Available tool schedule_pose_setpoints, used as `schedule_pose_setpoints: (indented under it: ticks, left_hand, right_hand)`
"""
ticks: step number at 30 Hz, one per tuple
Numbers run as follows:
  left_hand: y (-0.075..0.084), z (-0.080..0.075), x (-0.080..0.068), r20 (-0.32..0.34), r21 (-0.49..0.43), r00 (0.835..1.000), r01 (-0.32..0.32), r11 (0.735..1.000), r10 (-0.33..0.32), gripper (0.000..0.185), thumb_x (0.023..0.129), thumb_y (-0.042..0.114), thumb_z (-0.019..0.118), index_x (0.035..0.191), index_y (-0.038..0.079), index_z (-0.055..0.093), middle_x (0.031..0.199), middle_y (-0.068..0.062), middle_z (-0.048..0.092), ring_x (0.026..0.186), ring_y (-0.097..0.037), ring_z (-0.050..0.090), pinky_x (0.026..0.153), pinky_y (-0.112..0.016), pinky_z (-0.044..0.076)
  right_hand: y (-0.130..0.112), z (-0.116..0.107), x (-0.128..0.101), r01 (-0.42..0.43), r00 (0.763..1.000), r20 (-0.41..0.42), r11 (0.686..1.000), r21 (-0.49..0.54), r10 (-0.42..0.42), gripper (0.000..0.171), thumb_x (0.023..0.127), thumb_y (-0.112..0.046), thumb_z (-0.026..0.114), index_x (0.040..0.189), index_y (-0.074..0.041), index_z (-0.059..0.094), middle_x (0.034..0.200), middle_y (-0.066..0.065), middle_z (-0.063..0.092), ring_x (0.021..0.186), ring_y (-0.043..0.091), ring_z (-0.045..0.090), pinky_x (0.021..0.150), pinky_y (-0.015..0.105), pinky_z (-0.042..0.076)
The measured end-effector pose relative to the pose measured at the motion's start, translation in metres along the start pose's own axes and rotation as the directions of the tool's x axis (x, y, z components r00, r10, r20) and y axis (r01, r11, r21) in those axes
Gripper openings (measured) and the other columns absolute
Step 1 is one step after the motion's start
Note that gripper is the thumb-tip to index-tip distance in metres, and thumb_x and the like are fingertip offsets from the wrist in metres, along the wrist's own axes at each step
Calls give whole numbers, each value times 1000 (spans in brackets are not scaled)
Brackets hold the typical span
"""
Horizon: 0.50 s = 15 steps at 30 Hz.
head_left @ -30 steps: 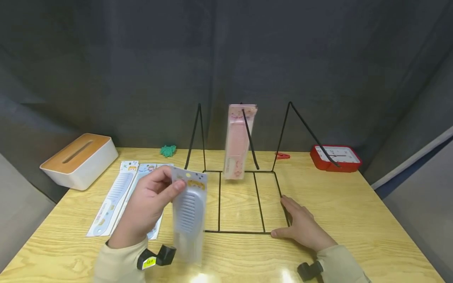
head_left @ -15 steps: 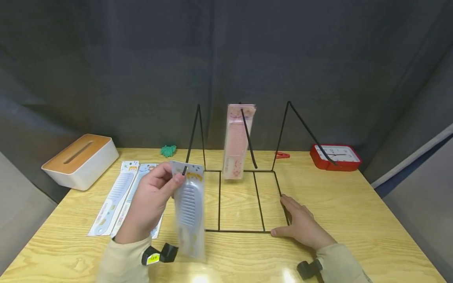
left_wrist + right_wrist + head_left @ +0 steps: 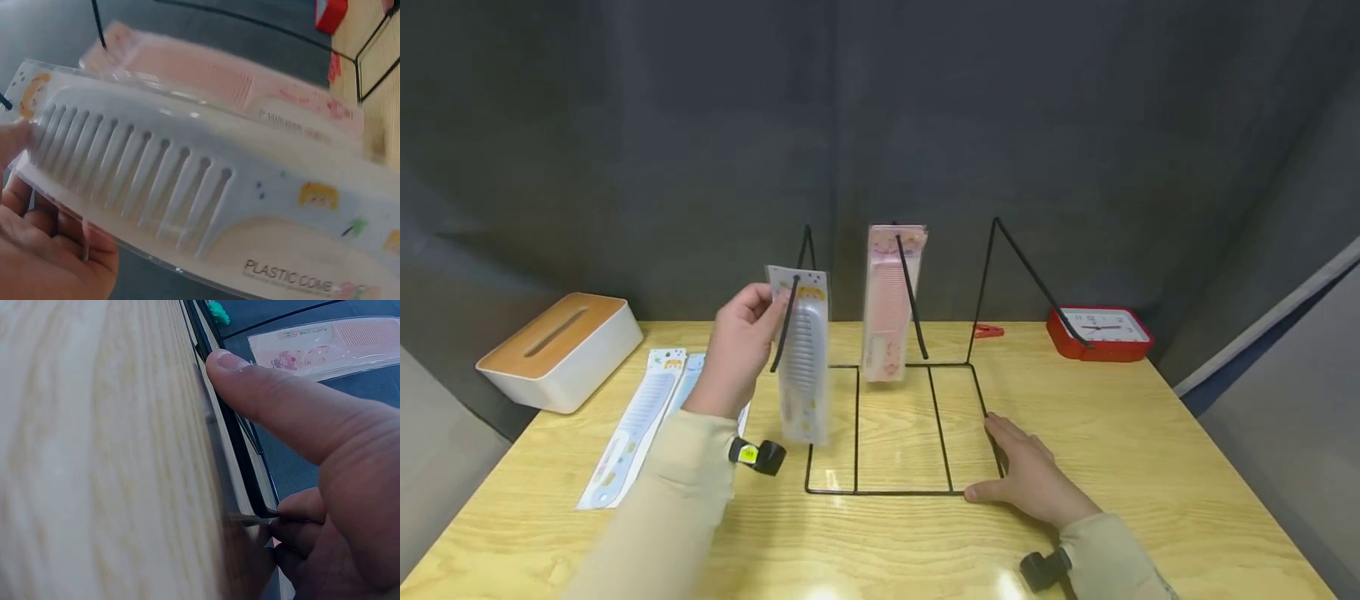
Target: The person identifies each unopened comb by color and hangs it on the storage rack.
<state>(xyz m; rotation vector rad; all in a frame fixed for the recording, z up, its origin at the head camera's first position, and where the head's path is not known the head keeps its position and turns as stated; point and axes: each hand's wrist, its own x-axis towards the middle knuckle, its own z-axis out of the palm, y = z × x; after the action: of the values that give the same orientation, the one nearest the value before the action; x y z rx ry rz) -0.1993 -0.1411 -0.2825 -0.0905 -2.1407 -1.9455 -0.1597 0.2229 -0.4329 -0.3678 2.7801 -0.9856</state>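
My left hand (image 3: 765,304) pinches the top of a blue comb in a clear packet (image 3: 803,358), held upright at the left hook of a black wire rack (image 3: 856,417). The hook's rod crosses the packet's top. In the left wrist view the blue comb (image 3: 187,187) fills the frame, with my fingers (image 3: 44,262) at its toothed end. A pink comb packet (image 3: 887,308) hangs on the middle hook. My right hand (image 3: 1030,479) rests flat on the rack's front right corner, with its thumb (image 3: 275,406) along the wire (image 3: 231,431).
Two more comb packets (image 3: 636,425) lie on the wooden table at the left. A white tissue box with a wooden lid (image 3: 557,350) stands at the far left. A red clock (image 3: 1101,333) and a red clip (image 3: 988,331) lie at the back right.
My left hand has lifted the blue comb packet up and forward, from over the table's front to the rack's left hook. The right hand has stayed on the rack's corner.
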Motion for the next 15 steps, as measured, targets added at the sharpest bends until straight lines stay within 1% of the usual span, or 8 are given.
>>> schedule_pose_setpoints:
  ticks: [3,7,10,11,13,15]
  left_hand:
    - [0,4,21,-21,22,999,38,999,-37,31,103,33,58,112,4,61,109,-5,64,99,-15,58,89,-30,47]
    - [2,10,42,-50,62,996,77,995,-74,36,102,39,58,115,5,61,109,-4,62,96,-15,55,84,-31,45]
    - [2,9,52,-63,107,995,90,990,-83,39,101,43,58,117,7,61,110,-4,60,98,-16,53,82,-33,44]
    - [1,7,54,-60,123,995,89,988,-82,39,101,43,58,117,8,61,111,-3,60,101,-17,53,84,-34,44]
    - [-3,1,58,-51,153,996,77,985,-70,41,100,45,60,118,9,62,112,-3,59,103,-17,51,85,-34,44]
    - [-11,-7,59,-41,181,997,70,981,-64,43,99,48,61,119,10,62,113,-2,59,104,-17,51,85,-34,43]
  right_hand:
    - [2,0,0,-3,1000,-1,1000,0,3,123,67,-56,88,155,6,27,162,26,22,148,46,16,116,65,3]
    - [4,1,0,-12,1000,-5,1000,-10,12,124,67,-57,88,154,7,27,161,26,23,148,46,17,116,65,4]
    - [4,1,0,-12,1000,-9,1000,-12,12,124,66,-58,88,154,7,28,161,27,24,148,45,18,116,65,4]
    - [4,1,0,-10,1000,-10,1000,-12,10,124,66,-58,88,154,7,28,161,27,25,148,45,18,116,65,5]
    - [4,1,1,-5,1000,-11,1000,-8,5,124,66,-58,87,154,7,28,161,26,24,149,45,18,116,65,4]
    - [5,2,1,1,1000,-13,1000,-5,-1,125,66,-58,87,155,7,28,161,26,24,149,45,18,116,65,4]
